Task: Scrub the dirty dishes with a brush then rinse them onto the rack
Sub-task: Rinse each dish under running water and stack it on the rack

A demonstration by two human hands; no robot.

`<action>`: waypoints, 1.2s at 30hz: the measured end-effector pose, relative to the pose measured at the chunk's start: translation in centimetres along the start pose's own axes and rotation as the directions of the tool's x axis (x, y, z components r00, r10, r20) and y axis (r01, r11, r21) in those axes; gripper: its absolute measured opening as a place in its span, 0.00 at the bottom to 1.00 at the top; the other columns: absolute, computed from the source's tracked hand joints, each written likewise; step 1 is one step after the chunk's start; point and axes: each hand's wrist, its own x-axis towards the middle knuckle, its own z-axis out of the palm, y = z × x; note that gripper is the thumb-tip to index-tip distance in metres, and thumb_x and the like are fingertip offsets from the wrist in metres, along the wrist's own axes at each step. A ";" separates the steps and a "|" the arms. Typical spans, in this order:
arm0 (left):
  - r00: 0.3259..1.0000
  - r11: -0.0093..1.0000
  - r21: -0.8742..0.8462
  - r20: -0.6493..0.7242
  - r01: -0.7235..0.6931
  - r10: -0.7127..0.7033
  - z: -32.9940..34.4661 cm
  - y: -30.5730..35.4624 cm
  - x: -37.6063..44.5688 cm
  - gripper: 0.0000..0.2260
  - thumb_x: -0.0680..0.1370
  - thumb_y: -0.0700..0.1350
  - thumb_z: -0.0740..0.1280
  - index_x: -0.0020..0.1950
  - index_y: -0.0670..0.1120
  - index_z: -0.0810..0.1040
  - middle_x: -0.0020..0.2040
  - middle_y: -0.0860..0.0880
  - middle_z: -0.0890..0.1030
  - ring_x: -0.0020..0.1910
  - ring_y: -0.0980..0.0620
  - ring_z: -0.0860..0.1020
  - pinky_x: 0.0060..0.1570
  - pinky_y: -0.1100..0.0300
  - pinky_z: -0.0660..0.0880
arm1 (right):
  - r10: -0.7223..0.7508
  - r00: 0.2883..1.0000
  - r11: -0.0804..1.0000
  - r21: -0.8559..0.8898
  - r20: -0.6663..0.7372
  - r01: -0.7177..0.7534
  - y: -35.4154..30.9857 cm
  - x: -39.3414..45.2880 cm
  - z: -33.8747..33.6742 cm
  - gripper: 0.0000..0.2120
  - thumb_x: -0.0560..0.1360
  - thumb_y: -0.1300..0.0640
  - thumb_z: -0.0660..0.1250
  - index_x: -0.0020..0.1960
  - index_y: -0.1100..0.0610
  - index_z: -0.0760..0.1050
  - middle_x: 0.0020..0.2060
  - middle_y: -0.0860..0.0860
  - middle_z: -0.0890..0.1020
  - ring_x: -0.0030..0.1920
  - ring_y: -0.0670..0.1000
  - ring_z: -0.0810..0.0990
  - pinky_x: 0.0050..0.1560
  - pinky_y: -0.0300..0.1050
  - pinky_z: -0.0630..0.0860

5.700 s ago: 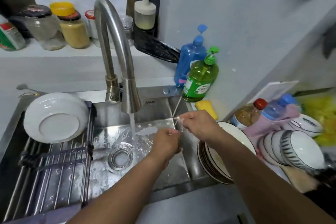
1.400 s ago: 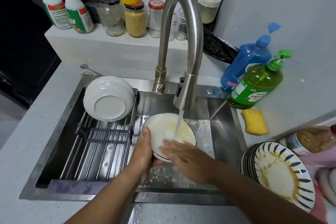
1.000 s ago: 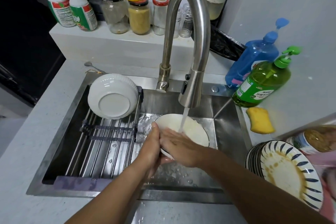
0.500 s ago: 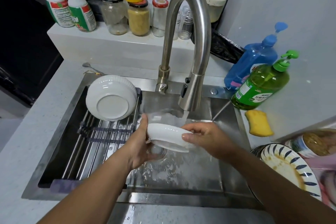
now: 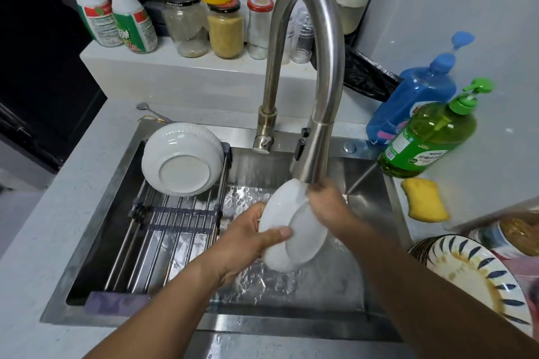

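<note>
— What's under the tap (image 5: 309, 73)?

— A white bowl (image 5: 291, 230), tipped on edge with its underside toward us, held over the sink (image 5: 370, 186) just below the spout.

— Who has it?

— Both hands. The left hand (image 5: 248, 242) grips the lower left rim, thumb lying across the bowl's outer wall and fingers curled behind. The right hand (image 5: 329, 207) is at the upper right edge, close under the spout; it is blurred, and I cannot tell whether its fingers are gripping or only pressing the bowl.

— And the rack (image 5: 163, 230)?

— It spans the sink's left half. One white bowl sits upside down (image 5: 182, 160) at its far end, well apart from the one in hand.

— Dirty dishes?

— A stack of plates (image 5: 478, 277) with blue-dashed rims at the right, the top one smeared with yellowish residue.

— Anything else on the surface (image 5: 58, 213)?

— A yellow sponge (image 5: 424, 199) right of the sink, a green soap bottle (image 5: 428, 140) behind it, a blue bottle (image 5: 414, 102) just beside that. Jars (image 5: 224, 26) and two spray bottles (image 5: 116, 17) line the ledge behind the tap. Water droplets cover the sink floor beneath the hands.
</note>
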 end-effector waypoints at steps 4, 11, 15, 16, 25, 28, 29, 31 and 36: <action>0.996 0.994 0.082 -0.045 -0.075 0.079 1.6 0.0 0.3 0.20 0.75 0.43 0.76 0.65 0.51 0.75 0.58 0.48 0.85 0.59 0.45 0.83 0.61 0.41 0.79 | -0.129 0.967 0.946 -0.266 0.220 0.186 -1.7 -1.6 3.0 0.16 0.80 0.36 0.58 0.61 0.44 0.74 0.62 0.45 0.76 0.56 0.51 0.79 0.58 0.50 0.74; 0.995 0.987 -0.150 -0.082 -0.062 0.050 2.2 0.4 -0.9 0.15 0.81 0.38 0.68 0.67 0.45 0.73 0.57 0.45 0.86 0.58 0.43 0.84 0.60 0.40 0.79 | 0.099 0.965 0.986 -0.156 0.243 -0.062 1.4 4.1 4.6 0.46 0.60 0.13 0.53 0.64 0.44 0.71 0.61 0.51 0.78 0.62 0.56 0.77 0.66 0.61 0.69; 0.995 0.916 -0.401 -0.091 -0.003 -0.037 3.2 1.0 -1.0 0.10 0.84 0.40 0.63 0.66 0.44 0.74 0.53 0.43 0.87 0.51 0.44 0.86 0.51 0.43 0.83 | 0.119 0.959 0.992 -0.079 0.256 -0.102 -3.0 1.2 4.5 0.37 0.77 0.26 0.54 0.72 0.53 0.69 0.68 0.55 0.75 0.68 0.59 0.73 0.72 0.59 0.65; 0.994 0.879 -0.477 -0.088 0.010 -0.059 3.3 1.2 -0.9 0.09 0.85 0.40 0.61 0.65 0.43 0.74 0.52 0.41 0.87 0.50 0.43 0.86 0.49 0.41 0.84 | 0.053 0.956 0.990 -0.139 0.290 -0.012 -4.4 0.0 4.4 0.27 0.84 0.39 0.52 0.73 0.56 0.69 0.70 0.57 0.74 0.70 0.59 0.72 0.73 0.57 0.64; 0.948 0.522 -0.852 -0.189 -0.030 -0.254 2.5 2.5 0.7 0.17 0.86 0.44 0.59 0.68 0.32 0.73 0.55 0.31 0.83 0.58 0.38 0.83 0.45 0.45 0.84 | -0.401 0.914 0.767 -0.521 0.065 0.374 -1.2 -5.9 4.4 0.28 0.83 0.42 0.40 0.70 0.44 0.73 0.58 0.48 0.82 0.55 0.54 0.80 0.60 0.52 0.73; 0.938 0.635 -0.770 -0.261 -0.059 -0.229 1.4 2.5 0.3 0.12 0.86 0.43 0.59 0.65 0.36 0.73 0.47 0.36 0.87 0.44 0.41 0.87 0.36 0.39 0.84 | -0.086 0.994 0.993 -0.086 -0.069 0.080 1.7 -3.5 4.1 0.27 0.80 0.39 0.48 0.62 0.50 0.79 0.57 0.50 0.82 0.57 0.53 0.79 0.62 0.53 0.75; 0.941 0.663 -0.747 -0.259 -0.053 -0.217 1.1 2.7 -0.2 0.12 0.86 0.42 0.59 0.65 0.36 0.73 0.46 0.38 0.87 0.42 0.42 0.87 0.34 0.40 0.83 | 0.097 0.992 0.987 0.135 -0.076 -0.086 2.3 -2.7 3.9 0.26 0.79 0.37 0.51 0.59 0.50 0.80 0.57 0.50 0.82 0.57 0.53 0.80 0.63 0.56 0.76; 0.961 0.717 -0.697 -0.209 -0.018 -0.180 0.3 3.0 -1.1 0.12 0.86 0.42 0.59 0.65 0.36 0.73 0.48 0.38 0.87 0.42 0.43 0.87 0.34 0.42 0.83 | 0.354 0.933 0.847 0.402 0.062 -0.348 3.2 -1.3 3.1 0.22 0.80 0.38 0.57 0.59 0.51 0.80 0.55 0.53 0.84 0.54 0.57 0.83 0.59 0.58 0.80; 0.981 0.846 -0.532 -0.172 -0.018 -0.087 0.0 3.2 -2.0 0.16 0.84 0.47 0.63 0.70 0.43 0.73 0.57 0.41 0.85 0.51 0.45 0.86 0.43 0.44 0.84 | 0.533 0.824 0.615 0.582 0.191 -0.532 4.5 -0.1 3.4 0.20 0.77 0.40 0.66 0.58 0.55 0.80 0.49 0.57 0.87 0.50 0.62 0.85 0.55 0.70 0.79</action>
